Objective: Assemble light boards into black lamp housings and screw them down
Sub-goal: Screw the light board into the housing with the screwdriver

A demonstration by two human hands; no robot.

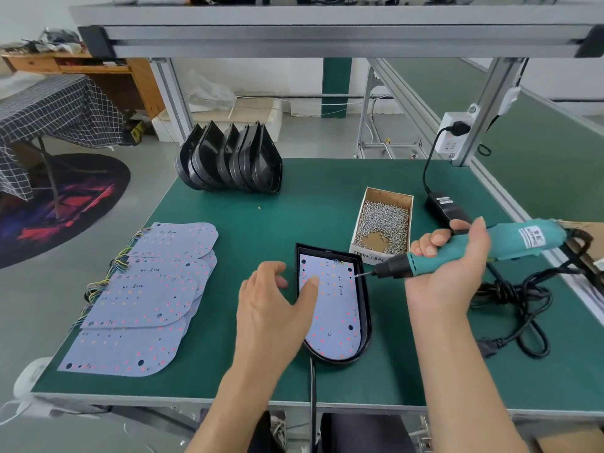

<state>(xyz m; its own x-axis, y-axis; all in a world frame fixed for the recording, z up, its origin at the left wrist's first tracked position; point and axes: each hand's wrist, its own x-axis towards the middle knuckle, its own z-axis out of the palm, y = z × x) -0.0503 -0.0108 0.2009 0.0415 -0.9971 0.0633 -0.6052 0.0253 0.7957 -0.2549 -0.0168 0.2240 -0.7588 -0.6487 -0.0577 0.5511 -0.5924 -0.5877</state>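
Housing (pixel 365 308), black and D-shaped, lies flat on the green surface (pixel 294 204) in front of the person, its rounded end toward the near edge. A light board (pixel 333 318), pale with red and orange dots, sits inside it. The left hand (pixel 271 308) is relaxed with its fingers loosely spread; its thumb presses on the board's upper left part while the other fingers hover just left of the housing's rim. The right hand (pixel 451 269) is wrapped around a teal electric screwdriver (pixel 467 250), held nearly level, with the bit tip at the board's right edge near the housing's upper right corner. The tool's black cord (pixel 523 308) lies coiled on the surface to the right.

Just beyond the housing stands an open cardboard box (pixel 383 223) partly filled with small silver screws (pixel 385 214). At the left of the surface, several spare light boards (pixel 143 299) lie in an overlapping stack, coloured wires trailing from their left edges. At the far edge a row of empty black housings (pixel 228 158) stands on end, leaning together. A power adapter (pixel 446 207) lies right of the box.
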